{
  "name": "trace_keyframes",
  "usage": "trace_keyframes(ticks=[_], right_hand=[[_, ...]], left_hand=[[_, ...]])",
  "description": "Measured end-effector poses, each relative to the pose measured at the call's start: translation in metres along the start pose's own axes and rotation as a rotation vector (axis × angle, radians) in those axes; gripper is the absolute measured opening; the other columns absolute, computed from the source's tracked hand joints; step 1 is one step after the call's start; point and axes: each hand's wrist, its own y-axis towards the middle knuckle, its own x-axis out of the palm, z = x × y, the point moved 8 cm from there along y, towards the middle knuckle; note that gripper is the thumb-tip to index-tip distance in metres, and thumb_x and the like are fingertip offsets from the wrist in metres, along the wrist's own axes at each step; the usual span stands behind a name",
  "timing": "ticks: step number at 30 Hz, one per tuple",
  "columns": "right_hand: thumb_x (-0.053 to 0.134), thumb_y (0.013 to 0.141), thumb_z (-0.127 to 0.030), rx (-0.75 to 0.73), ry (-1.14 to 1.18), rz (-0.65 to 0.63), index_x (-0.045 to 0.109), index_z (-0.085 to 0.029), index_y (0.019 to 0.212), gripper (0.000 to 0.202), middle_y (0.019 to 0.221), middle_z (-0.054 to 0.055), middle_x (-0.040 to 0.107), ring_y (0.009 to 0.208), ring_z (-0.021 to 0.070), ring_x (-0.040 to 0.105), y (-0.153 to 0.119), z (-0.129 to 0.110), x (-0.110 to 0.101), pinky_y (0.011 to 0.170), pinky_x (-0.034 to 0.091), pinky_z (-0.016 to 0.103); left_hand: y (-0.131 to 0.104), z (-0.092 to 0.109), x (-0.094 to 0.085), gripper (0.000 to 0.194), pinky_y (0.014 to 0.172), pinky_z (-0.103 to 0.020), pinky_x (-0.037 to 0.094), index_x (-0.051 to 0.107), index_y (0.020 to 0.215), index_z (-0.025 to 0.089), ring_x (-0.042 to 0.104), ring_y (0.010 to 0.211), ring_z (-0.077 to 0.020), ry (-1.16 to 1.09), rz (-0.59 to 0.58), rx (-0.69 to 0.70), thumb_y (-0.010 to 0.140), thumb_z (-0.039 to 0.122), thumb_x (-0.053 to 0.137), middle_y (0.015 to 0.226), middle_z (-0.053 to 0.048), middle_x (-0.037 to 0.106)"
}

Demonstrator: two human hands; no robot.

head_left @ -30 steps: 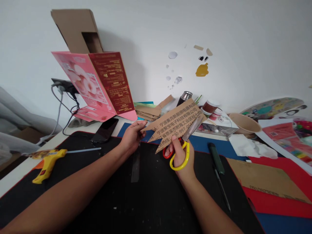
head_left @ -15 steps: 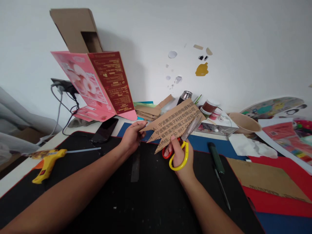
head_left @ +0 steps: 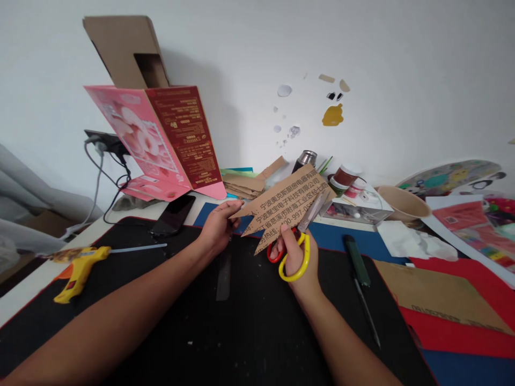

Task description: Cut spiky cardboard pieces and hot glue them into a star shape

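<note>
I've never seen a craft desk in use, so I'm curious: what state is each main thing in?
Cardboard piece: held in the left hand, notched.
Scissors: in the right hand's grip, blades at the cardboard; open or shut unclear.
Hot glue gun: lying down, glue stick protruding.
Smartphone: lying flat, screen dark.
Pink-and-red carton: standing, panels splayed.
Brown box: upright, opening in its side.

Left hand (head_left: 219, 225), right hand (head_left: 295, 257): 2. Scissors (head_left: 309, 217) 1. Jagged cardboard piece (head_left: 284, 206) 1, flat cardboard sheet (head_left: 446, 289) 1. Glue gun (head_left: 82, 268) 1, phone (head_left: 175, 214) 1, black mat (head_left: 249, 332) 1. Dark green tool (head_left: 356, 260) 1, slim pointed tool (head_left: 367, 312) 1. Tan bowl (head_left: 402, 205) 1, flask (head_left: 308, 157) 1, yellow wall sticker (head_left: 333, 115) 1. Back cardboard pile (head_left: 243, 183) 1 (layers overlap, can't count those).
</note>
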Motion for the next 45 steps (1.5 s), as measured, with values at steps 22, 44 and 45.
trace_keyframes(ticks=[22,44,45], right_hand=[[0.082,0.088,-0.058,0.024,0.003,-0.013,0.05,-0.024,0.077,0.049,0.049,-0.009,0.053,0.036,0.0129,0.057,-0.001,0.002,0.002,0.039,0.047,0.023],[0.08,0.092,-0.054,0.008,-0.042,-0.049,0.051,-0.023,0.081,0.044,0.052,-0.009,0.053,0.04,0.0129,0.058,0.0,0.004,0.001,0.044,0.049,0.023],[0.08,0.092,-0.055,0.005,-0.042,-0.05,0.051,-0.023,0.081,0.044,0.052,-0.009,0.053,0.04,0.0128,0.058,0.0,0.004,0.001,0.044,0.049,0.023]], left_hand=[[-0.005,0.002,0.004,0.038,0.044,-0.022,0.034,0.068,0.082,0.016,0.051,0.045,-0.009,0.013,-0.015,-0.019,0.057,0.03,0.094,0.065,0.002,0.064],[-0.004,0.022,0.024,0.04,0.056,-0.026,0.047,0.08,0.081,0.013,0.063,0.062,-0.0174,0.251,-0.364,-0.116,0.075,0.051,0.092,0.071,-0.01,0.072],[-0.004,0.027,0.023,0.038,0.057,-0.027,0.048,0.081,0.081,0.014,0.064,0.062,-0.0178,0.266,-0.381,-0.101,0.074,0.049,0.092,0.07,-0.01,0.073]])
